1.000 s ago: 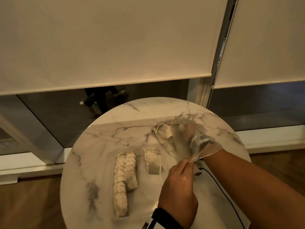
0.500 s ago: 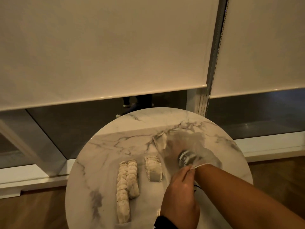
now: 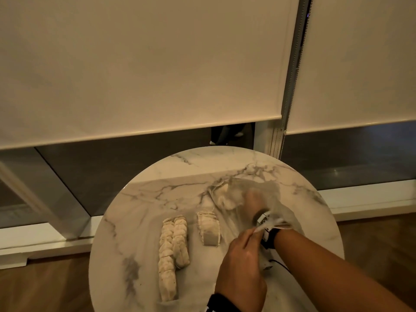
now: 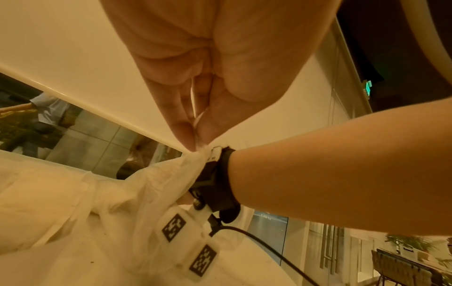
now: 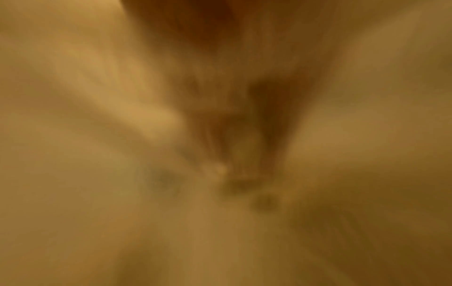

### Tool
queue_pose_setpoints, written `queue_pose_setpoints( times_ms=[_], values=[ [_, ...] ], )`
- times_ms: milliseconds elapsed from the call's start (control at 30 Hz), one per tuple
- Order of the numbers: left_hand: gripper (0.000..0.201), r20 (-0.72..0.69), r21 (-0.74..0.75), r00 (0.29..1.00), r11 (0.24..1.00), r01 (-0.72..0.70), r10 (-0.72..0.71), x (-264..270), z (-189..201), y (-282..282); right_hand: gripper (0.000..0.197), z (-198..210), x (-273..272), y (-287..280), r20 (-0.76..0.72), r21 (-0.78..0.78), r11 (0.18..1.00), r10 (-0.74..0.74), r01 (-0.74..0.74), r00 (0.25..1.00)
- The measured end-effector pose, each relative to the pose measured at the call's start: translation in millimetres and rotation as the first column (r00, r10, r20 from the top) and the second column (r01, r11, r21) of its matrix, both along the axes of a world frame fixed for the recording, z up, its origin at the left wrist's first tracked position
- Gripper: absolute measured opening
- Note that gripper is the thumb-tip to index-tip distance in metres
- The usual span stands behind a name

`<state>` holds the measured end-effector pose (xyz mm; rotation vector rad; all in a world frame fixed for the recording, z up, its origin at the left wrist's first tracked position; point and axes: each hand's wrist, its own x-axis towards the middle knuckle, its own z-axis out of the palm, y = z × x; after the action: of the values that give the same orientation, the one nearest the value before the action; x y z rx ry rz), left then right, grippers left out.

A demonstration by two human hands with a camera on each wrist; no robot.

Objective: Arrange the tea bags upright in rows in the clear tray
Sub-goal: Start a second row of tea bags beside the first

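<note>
Two long rows of pale tea bags [image 3: 173,251] and a short third row [image 3: 209,228] stand upright in the clear tray [image 3: 195,253], whose walls barely show. To their right a thin clear plastic bag [image 3: 265,194] lies on the round marble table [image 3: 144,210], with loose tea bags [image 3: 225,198] inside. My right hand [image 3: 252,199] is deep in the bag, blurred behind the plastic, so its fingers cannot be read. The right wrist view is only blur. My left hand [image 3: 256,231] pinches the bag's mouth [image 4: 203,152] between thumb and fingertips [image 4: 188,135], beside the right wrist.
The table's edge curves close behind the bag and to the right. A black cable [image 3: 279,264] runs from the right wrist camera across the table. Roller blinds [image 3: 144,64] and dark window glass stand behind, with wood floor below.
My right hand has pushed further into the plastic bag, toward the loose tea bags. The left hand keeps its pinch on the bag's mouth. The rows in the tray are unchanged.
</note>
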<state>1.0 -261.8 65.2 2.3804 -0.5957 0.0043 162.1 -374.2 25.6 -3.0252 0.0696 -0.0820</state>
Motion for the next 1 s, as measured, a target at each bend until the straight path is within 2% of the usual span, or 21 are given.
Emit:
queue_pose_setpoints(
  times_ms=[33,67,133,167,200,233,267,300,333,367,467,500,533,633,767,867,967,1000],
  values=[
    [0.076,-0.011,0.009,1.0,1.0,-0.009,0.009,-1,1,-1,0.045,-3,-5,-2,-0.046,0.204,0.978,-0.021,0.03,0.999],
    [0.075,-0.026,0.008,1.0,1.0,-0.013,0.013,-1,1,-1,0.044,-8,-10,-8,-0.047,0.316,0.948,-0.033,0.046,0.998],
    [0.076,-0.035,0.006,0.999,1.0,-0.017,0.017,-3,2,-1,0.039,-5,-26,-17,0.025,0.324,0.943,-0.089,0.076,0.996],
    [0.076,-0.031,-0.002,0.999,1.0,-0.019,0.019,-4,2,-1,0.036,-4,-35,-23,-0.007,0.279,0.955,-0.099,0.097,0.995],
    [0.075,-0.027,-0.005,0.999,1.0,-0.021,0.021,-4,1,-1,0.031,0,-48,-26,0.006,0.355,0.931,-0.093,0.085,0.996],
    [0.073,-0.02,-0.005,1.0,1.0,-0.023,0.023,-3,0,0,0.023,4,-63,-27,-0.052,0.414,0.908,-0.05,0.067,0.997],
    [0.071,-0.011,-0.009,1.0,1.0,-0.028,0.028,-3,-2,0,0.009,10,-77,-26,-0.044,0.491,0.87,-0.023,0.042,0.999],
    [0.069,-0.001,-0.015,0.999,0.999,-0.034,0.034,-1,-5,0,0.009,18,-92,-26,-0.044,0.525,0.851,0.048,-0.017,0.998],
    [0.068,-0.002,-0.027,0.999,0.999,-0.044,0.043,0,-8,1,0.023,15,-105,-30,0.014,0.544,0.838,0.048,-0.048,0.999],
    [0.067,-0.01,-0.035,0.998,0.998,-0.058,0.058,2,-13,2,0.032,15,-115,-34,-0.002,0.643,0.766,0.009,-0.006,1.0],
    [0.062,-0.068,-0.048,0.991,0.992,-0.121,0.117,8,-23,5,0.022,18,-150,-42,-0.099,0.675,0.73,-0.049,0.103,0.994],
    [0.06,-0.082,-0.059,0.987,0.988,-0.14,0.135,9,-27,5,0.016,22,-160,-45,-0.127,0.71,0.691,-0.061,0.133,0.99],
    [0.059,-0.101,-0.073,0.983,0.984,-0.161,0.153,10,-29,6,0.011,27,-167,-49,-0.138,0.736,0.665,-0.037,0.128,0.99],
    [0.055,-0.16,-0.112,0.968,0.971,-0.211,0.192,12,-37,8,0.017,50,-184,-57,-0.146,0.789,0.603,0.007,0.112,0.989],
    [0.042,-0.234,-0.192,0.952,0.95,-0.244,0.198,11,-49,12,0.011,84,-200,-59,-0.112,0.87,0.488,0.054,0.072,0.992],
    [0.039,-0.32,-0.37,0.916,0.858,-0.357,0.243,7,-45,16,0.008,107,-207,-56,-0.066,0.923,0.383,0.072,0.033,0.995],
    [0.021,-0.448,-0.582,0.87,0.67,-0.46,0.209,5,-37,22,0.005,123,-210,-48,-0.029,0.948,0.317,0.119,-0.01,0.993],
    [0.021,-0.493,-0.619,0.849,0.608,-0.497,0.192,4,-34,24,0.006,126,-210,-45,-0.019,0.955,0.296,0.137,-0.022,0.99]
  ],
)
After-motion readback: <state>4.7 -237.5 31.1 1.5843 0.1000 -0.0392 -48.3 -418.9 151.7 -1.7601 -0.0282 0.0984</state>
